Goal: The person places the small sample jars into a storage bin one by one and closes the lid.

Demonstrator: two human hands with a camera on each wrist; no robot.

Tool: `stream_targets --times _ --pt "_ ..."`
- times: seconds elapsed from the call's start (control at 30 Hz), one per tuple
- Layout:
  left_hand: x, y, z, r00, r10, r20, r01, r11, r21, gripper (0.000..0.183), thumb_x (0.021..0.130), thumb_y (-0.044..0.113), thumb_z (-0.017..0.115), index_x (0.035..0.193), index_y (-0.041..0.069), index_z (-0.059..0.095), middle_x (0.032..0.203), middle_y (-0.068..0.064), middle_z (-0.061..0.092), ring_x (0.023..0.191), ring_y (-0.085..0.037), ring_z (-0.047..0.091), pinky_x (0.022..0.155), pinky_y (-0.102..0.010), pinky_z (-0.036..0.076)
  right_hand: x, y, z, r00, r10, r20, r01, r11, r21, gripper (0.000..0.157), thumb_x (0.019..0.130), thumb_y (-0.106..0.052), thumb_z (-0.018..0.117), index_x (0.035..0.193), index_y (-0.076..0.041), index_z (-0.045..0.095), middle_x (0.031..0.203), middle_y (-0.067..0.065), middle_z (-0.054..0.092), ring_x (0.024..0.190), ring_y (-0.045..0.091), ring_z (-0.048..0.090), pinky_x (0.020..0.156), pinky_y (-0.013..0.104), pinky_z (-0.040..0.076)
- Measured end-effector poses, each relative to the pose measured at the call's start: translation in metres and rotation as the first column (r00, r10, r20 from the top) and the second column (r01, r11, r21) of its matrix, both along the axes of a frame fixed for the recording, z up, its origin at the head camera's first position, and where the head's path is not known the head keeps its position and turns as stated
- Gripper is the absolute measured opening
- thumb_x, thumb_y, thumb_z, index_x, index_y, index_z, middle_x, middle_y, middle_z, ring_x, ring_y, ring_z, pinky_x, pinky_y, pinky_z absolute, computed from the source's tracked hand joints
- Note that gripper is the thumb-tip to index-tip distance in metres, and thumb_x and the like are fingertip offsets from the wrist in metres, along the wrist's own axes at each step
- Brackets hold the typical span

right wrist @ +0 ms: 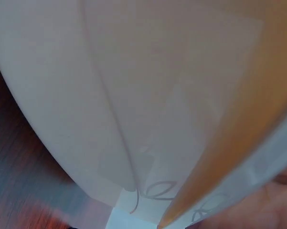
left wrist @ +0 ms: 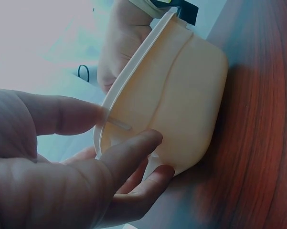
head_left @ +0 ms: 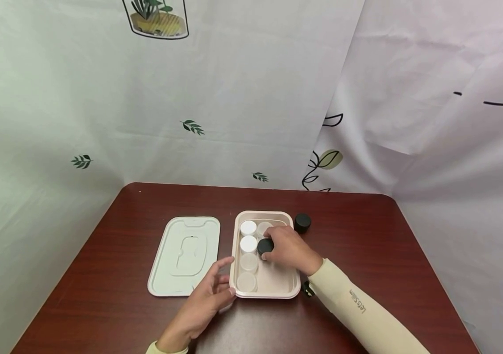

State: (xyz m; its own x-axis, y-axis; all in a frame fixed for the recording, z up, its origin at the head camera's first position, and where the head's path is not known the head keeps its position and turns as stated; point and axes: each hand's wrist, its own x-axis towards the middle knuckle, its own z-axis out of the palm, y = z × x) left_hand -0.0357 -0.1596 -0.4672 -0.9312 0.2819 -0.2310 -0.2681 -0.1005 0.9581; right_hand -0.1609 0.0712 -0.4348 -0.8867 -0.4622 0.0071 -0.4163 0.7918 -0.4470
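Note:
A pale pink plastic bin (head_left: 267, 296) stands on the table with small round jars inside. My right hand (head_left: 293, 248) reaches over its right side and pinches a round black lid (head_left: 265, 246) between thumb and fingers. Two white-topped jars (head_left: 248, 244) and two clear ones (head_left: 249, 262) line the bin's left side; another clear jar (head_left: 264, 228) sits near the back. With its fingers fairly straight, my left hand (head_left: 207, 297) touches the bin's left rim and outer wall. In the left wrist view, fingertips (left wrist: 155, 137) rest against that wall.
A white bin lid (head_left: 184, 258) lies flat to the left of the bin. Behind its right side stands another black round lid (head_left: 302, 222). A small black object (head_left: 308, 289) shows beside the right sleeve. Printed white cloth (head_left: 233, 98) hangs behind the table.

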Motion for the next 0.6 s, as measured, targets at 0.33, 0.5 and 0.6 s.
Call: stream_targets --times 0.33,0.5,0.6 --pt "0.0001 0.0004 0.0 1.0 0.006 0.002 -0.006 1.0 -0.004 0.076 0.097 -0.001 0.061 0.164 0.012 0.026 0.138 -0.03 0.05 0.118 -0.028 0.061 0.096 -0.036 0.053 0.001 -0.0004 0.0003 1.0 -0.009 -0.001 0.009 1.0 -0.008 0.039 0.076 -0.019 0.092 0.108 -0.005 0.075 0.092 0.002 0.07 0.089 0.017 0.057 0.079 0.035 0.051" --pt "0.0007 0.0002 -0.0001 1.0 0.011 0.002 -0.011 1.0 -0.009 0.076 0.097 -0.001 0.061 0.164 0.012 0.027 0.138 -0.03 0.05 0.118 -0.028 0.061 0.096 -0.037 0.053 0.0004 0.0014 0.0011 1.0 -0.001 -0.001 0.001 1.0 -0.02 0.032 0.078 -0.02 0.09 0.103 -0.006 0.074 0.087 0.002 0.066 0.083 0.016 0.053 0.076 0.033 0.047" --pt "0.0009 0.0001 -0.0003 1.0 0.011 -0.001 -0.011 1.0 -0.01 0.076 0.097 -0.001 0.061 0.164 0.012 0.027 0.138 -0.03 0.051 0.119 -0.028 0.061 0.096 -0.037 0.053 -0.0002 0.0025 0.0024 1.0 -0.008 0.009 0.009 0.999 -0.034 0.033 0.08 -0.02 0.09 0.105 -0.005 0.075 0.087 0.002 0.067 0.082 0.015 0.054 0.076 0.033 0.049"
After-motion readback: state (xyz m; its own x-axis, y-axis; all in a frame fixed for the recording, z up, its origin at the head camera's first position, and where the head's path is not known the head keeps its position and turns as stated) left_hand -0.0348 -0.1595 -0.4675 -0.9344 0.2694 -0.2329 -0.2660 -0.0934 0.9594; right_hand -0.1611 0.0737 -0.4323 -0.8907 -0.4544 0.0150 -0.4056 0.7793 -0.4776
